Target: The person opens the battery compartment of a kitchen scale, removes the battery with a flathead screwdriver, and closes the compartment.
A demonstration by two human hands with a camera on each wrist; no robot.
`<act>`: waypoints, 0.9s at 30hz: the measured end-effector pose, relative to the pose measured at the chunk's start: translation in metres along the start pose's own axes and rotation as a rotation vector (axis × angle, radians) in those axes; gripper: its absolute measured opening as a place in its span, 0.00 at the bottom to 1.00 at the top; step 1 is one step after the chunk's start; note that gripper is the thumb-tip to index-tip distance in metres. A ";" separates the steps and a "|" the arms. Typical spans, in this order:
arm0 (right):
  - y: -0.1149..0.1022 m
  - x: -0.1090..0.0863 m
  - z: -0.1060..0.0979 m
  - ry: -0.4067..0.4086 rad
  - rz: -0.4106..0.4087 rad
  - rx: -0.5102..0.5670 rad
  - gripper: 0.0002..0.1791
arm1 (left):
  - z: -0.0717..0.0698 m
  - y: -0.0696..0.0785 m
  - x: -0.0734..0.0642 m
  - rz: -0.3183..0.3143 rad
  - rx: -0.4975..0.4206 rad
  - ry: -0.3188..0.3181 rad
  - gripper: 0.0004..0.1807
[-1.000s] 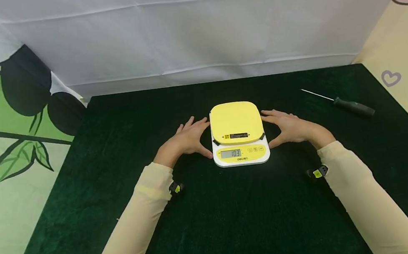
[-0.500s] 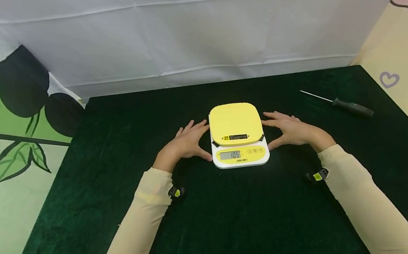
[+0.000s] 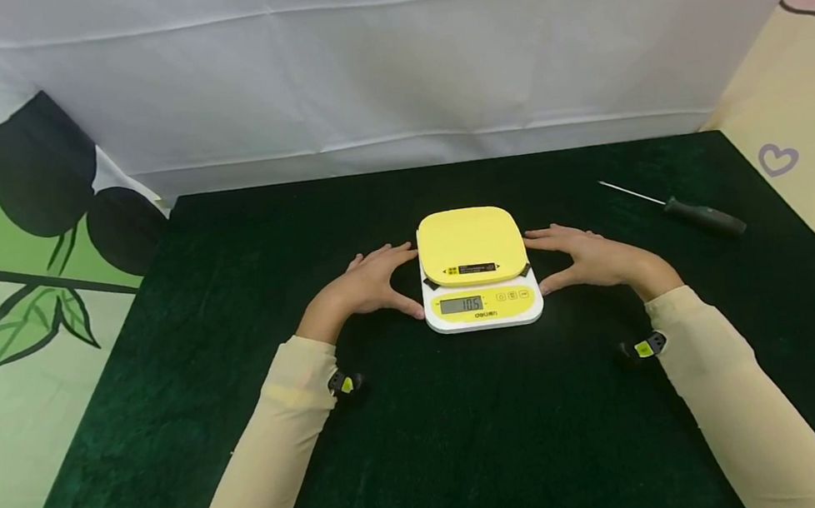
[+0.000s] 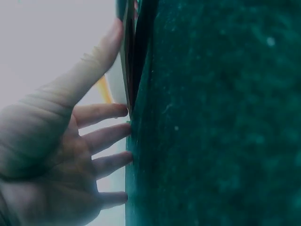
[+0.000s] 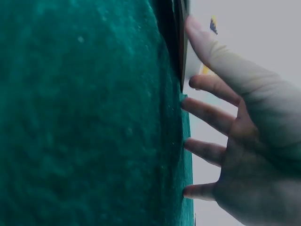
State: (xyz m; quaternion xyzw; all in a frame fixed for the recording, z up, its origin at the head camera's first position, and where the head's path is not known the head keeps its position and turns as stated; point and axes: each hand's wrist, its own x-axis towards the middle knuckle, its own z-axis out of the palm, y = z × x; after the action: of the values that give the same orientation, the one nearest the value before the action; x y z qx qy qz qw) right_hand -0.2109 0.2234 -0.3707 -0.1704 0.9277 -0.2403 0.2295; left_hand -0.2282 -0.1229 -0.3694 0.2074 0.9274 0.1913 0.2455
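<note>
A yellow-topped white kitchen scale (image 3: 472, 247) sits mid-table in the head view, its small grey display showing digits. At its left side is my left hand (image 3: 357, 291), thumb and index fingertips at the base's edge. My right hand (image 3: 589, 258) mirrors it on the right side. All fingers are straight and spread. In the left wrist view, the thumb (image 4: 94, 61) lies against the side of the scale, and the other fingertips come down near the cloth. The right wrist view has the thumb (image 5: 225, 56) at the scale's side too. A dark wedge shows between base and cloth.
A screwdriver (image 3: 701, 216) with a dark handle lies at the back right, its shaft pointing left. Dark green cloth (image 3: 490, 446) covers the table. A white sheet (image 3: 387, 72) hangs behind the back edge, and printed panels stand on both sides.
The scale's front edge has shifted slightly, and its front right corner now reaches a little further right. My right hand has moved slightly right with it; my left hand's fingers sit closer together.
</note>
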 end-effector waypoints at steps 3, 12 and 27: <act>0.003 -0.002 -0.003 -0.019 -0.005 0.062 0.52 | -0.002 -0.002 -0.001 0.008 -0.031 -0.006 0.56; 0.009 -0.008 -0.011 -0.047 -0.015 0.154 0.46 | -0.007 -0.011 -0.004 0.037 -0.187 0.011 0.51; 0.014 -0.012 -0.017 -0.020 -0.102 0.259 0.35 | -0.012 -0.016 -0.006 0.168 -0.417 0.059 0.38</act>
State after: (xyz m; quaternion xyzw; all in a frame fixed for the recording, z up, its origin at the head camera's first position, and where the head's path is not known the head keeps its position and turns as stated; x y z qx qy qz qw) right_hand -0.2124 0.2463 -0.3608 -0.1888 0.8766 -0.3678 0.2463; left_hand -0.2344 -0.1422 -0.3647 0.2228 0.8541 0.4047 0.2390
